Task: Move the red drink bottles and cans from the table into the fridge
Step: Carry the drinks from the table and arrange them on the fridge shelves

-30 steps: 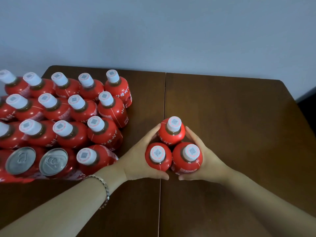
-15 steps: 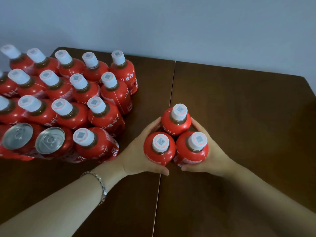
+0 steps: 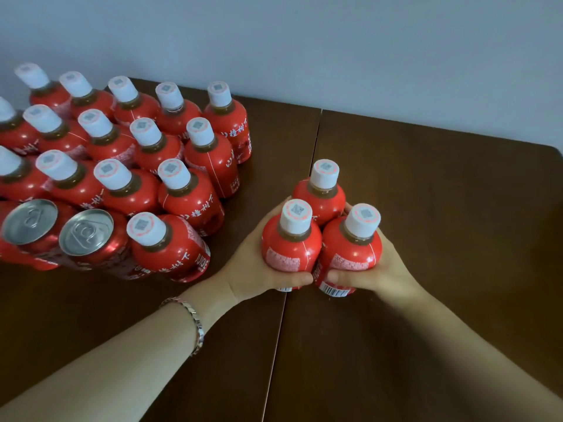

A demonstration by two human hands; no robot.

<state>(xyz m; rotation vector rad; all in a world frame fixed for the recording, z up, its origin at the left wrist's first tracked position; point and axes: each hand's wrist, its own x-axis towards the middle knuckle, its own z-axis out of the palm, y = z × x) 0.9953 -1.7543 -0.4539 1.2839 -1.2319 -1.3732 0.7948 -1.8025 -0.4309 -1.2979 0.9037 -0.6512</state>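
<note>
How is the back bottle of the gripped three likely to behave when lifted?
The back bottle is only pinched between left hand and right hand, so it may slip. Filled to the neck, probably heavy; glossy wrap looks slick.

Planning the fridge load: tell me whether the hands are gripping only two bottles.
No: the left hand and right hand together clasp three red bottles with white caps, bunched in a triangle.

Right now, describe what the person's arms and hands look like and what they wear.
Both forearms are bare, with no sleeves in view and no gloves on the left hand or right hand. A slim silver-coloured link bracelet circles the left wrist. The right wrist carries nothing.
</note>
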